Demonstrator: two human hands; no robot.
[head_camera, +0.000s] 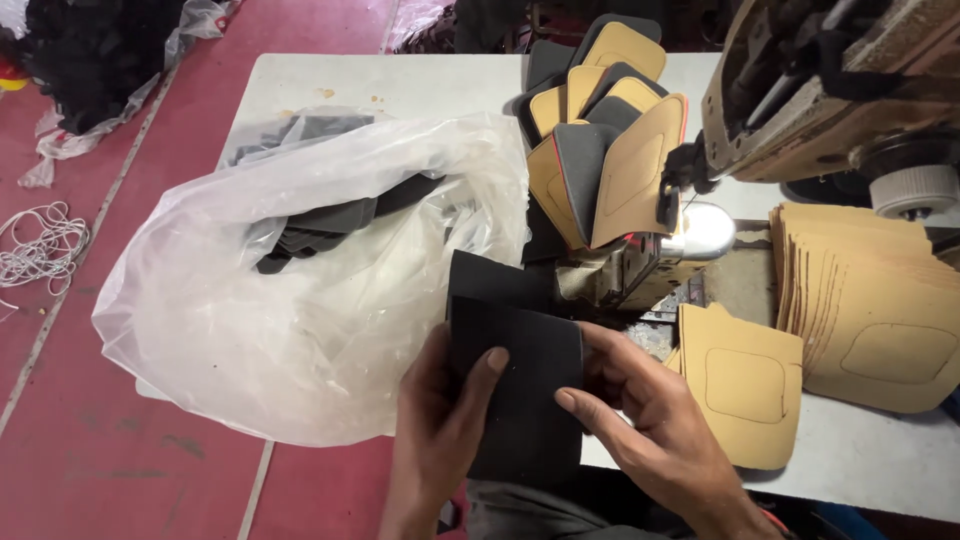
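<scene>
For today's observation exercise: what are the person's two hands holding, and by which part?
Both hands hold a small stack of black foam pieces: the left hand grips its left edge, thumb on top; the right hand grips its right edge.

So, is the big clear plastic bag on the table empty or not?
Not empty. Through the plastic bag, dark flat pieces show inside, near its open mouth beside the left hand.

I count two stacks of tan pieces (860, 300), one loose tan piece (745, 395), one clear plastic bag (300, 330), and one sewing machine (830, 90).
</scene>
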